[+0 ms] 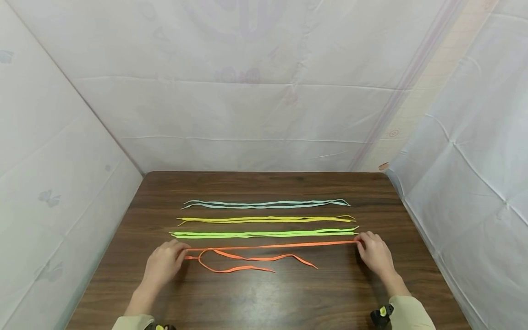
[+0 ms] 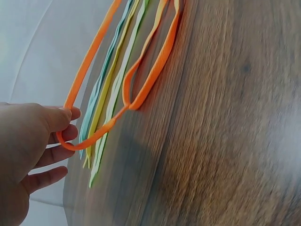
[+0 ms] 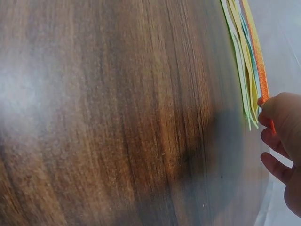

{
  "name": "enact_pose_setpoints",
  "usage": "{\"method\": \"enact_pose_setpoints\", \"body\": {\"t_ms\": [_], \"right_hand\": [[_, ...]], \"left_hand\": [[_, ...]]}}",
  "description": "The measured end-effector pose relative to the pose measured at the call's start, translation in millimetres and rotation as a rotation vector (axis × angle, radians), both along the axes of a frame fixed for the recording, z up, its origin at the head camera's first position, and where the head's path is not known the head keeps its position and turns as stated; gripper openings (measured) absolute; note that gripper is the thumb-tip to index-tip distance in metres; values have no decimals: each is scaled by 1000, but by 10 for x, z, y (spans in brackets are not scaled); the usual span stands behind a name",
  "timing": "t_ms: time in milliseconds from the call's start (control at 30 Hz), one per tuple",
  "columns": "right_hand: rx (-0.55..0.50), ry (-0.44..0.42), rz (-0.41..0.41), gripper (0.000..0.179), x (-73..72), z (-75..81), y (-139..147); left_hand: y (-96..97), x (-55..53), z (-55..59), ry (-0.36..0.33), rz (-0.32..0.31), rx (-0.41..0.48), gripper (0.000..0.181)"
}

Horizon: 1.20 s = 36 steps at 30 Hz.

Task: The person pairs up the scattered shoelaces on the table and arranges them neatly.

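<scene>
Between both hands an orange shoelace [image 1: 272,246] is stretched nearly straight across the table, just in front of the green lace. My left hand [image 1: 164,262] pinches it between thumb and index finger at the left; from there the lace bends back under the fingers, as the left wrist view shows. At the right, my right hand [image 1: 375,251] pinches the lace near its end, with the other fingers spread. Loose orange lace [image 1: 243,267] lies in a loop and two trailing ends on the table nearer to me.
Behind the orange lace, doubled shoelaces lie in parallel rows: bright green [image 1: 264,234], yellow [image 1: 268,220] and light blue [image 1: 268,204]. They rest on a dark wood-grain table [image 1: 264,302]. White sheeting [image 1: 247,114] hangs behind the table and along both sides.
</scene>
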State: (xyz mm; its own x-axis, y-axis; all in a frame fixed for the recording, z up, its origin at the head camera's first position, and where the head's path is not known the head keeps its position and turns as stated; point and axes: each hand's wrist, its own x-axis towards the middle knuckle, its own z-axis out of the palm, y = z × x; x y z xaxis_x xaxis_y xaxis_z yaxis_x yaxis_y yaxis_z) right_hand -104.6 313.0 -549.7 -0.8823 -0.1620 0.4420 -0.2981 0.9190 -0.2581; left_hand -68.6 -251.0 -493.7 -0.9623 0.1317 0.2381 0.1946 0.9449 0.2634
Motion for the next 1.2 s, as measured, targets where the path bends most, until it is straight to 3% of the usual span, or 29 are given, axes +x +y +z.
{"method": "enact_pose_setpoints", "body": {"t_ms": [533,967,1200], "right_hand": [[-13,-120,-49,16,-25,-21,23],[-3,-81,-15,16,-59,-65,1],[2,-131,-29,15,-47,-60,0]], "left_hand": [[-310,-136,-156,-93,89,32,9],[-399,-189,-300,-163,203,63,7],[-426,-174,-339,-177,235,69,5]]}}
